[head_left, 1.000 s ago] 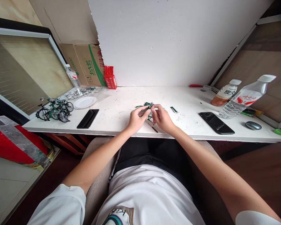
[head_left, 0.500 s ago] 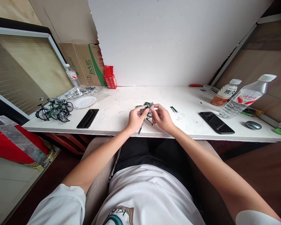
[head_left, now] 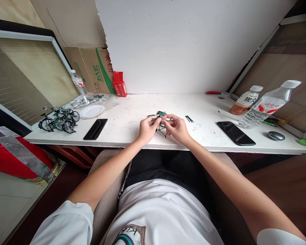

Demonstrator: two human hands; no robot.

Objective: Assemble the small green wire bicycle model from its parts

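My left hand [head_left: 147, 128] and my right hand [head_left: 176, 128] meet over the middle of the desk, fingertips almost touching. Both are closed in a pinch around something dark and tiny, too small and too covered to name. Under and behind the fingers are green model-bicycle parts [head_left: 161, 113], with a thin green and black piece [head_left: 164, 131] showing between the hands. A small separate green part [head_left: 189, 119] lies just right of my right hand.
Model bicycles [head_left: 59, 119] stand left, near white plates [head_left: 92, 111], thin dark frames [head_left: 94, 99] and a phone [head_left: 95, 129]. Rightward are another phone [head_left: 236, 133], a tea bottle [head_left: 244, 101], a water bottle [head_left: 269, 104] and a mouse [head_left: 275, 136]. A red box [head_left: 120, 87] sits behind.
The thin dark rod that showed below my left hand is out of sight. My right hand has shifted slightly left, closer to my left fingertips.
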